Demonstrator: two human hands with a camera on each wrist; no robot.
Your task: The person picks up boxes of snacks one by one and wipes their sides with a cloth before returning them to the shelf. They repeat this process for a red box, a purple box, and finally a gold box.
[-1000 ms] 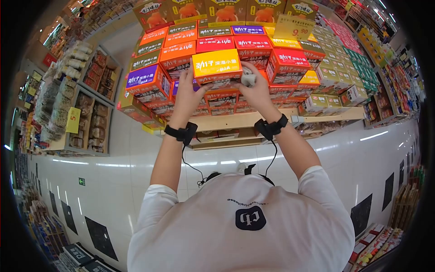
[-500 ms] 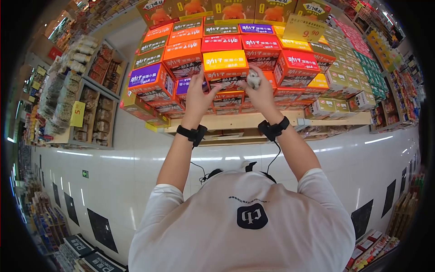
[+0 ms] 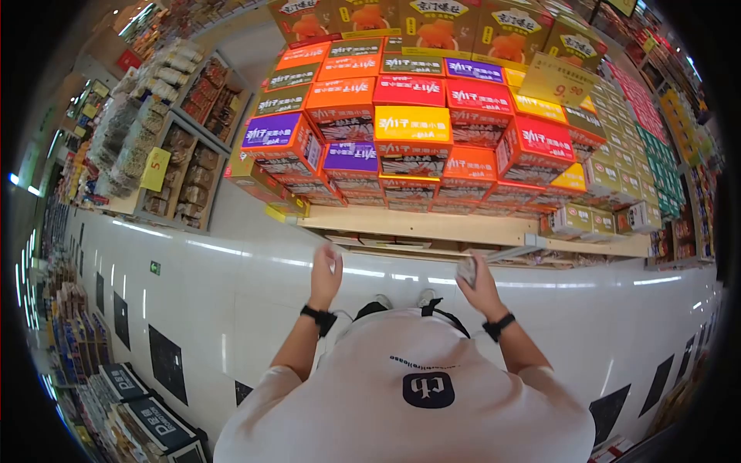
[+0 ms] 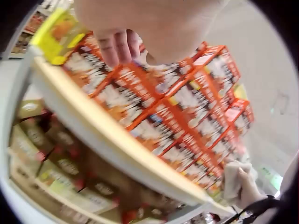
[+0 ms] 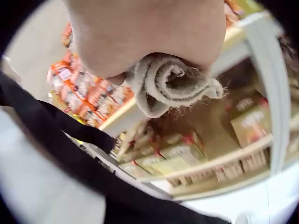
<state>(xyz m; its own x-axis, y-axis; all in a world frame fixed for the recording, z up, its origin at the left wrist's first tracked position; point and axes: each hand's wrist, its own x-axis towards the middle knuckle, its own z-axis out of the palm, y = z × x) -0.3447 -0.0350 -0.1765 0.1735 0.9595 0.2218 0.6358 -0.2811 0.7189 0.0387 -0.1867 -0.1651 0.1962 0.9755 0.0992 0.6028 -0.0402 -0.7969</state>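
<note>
My right hand (image 3: 484, 289) grips a rolled grey cloth (image 5: 156, 88), whose frayed, coiled end sticks out below the palm in the right wrist view. My left hand (image 3: 326, 278) hangs in front of the display with its fingers loosely bent and nothing in them. Both hands are drawn back from the stacked boxes, over the floor near the body. A yellow-topped box (image 3: 413, 126) sits at the front middle of the stack, its edges lined up with the boxes around it. Beside it stand a purple-topped box (image 3: 351, 157) and an orange box (image 3: 470, 163).
A wooden shelf edge (image 3: 417, 221) runs along the front of the stack. A yellow price sign (image 3: 557, 79) stands at the right. Brown gift boxes (image 3: 440, 32) line the back. Another shelf unit (image 3: 171, 171) is to the left. Glossy floor (image 3: 255, 293) lies around the person.
Both hands have left the yellow-topped box and moved back towards the body. The cloth stays in the right hand. The box remains on the stack, and the head view has shifted.
</note>
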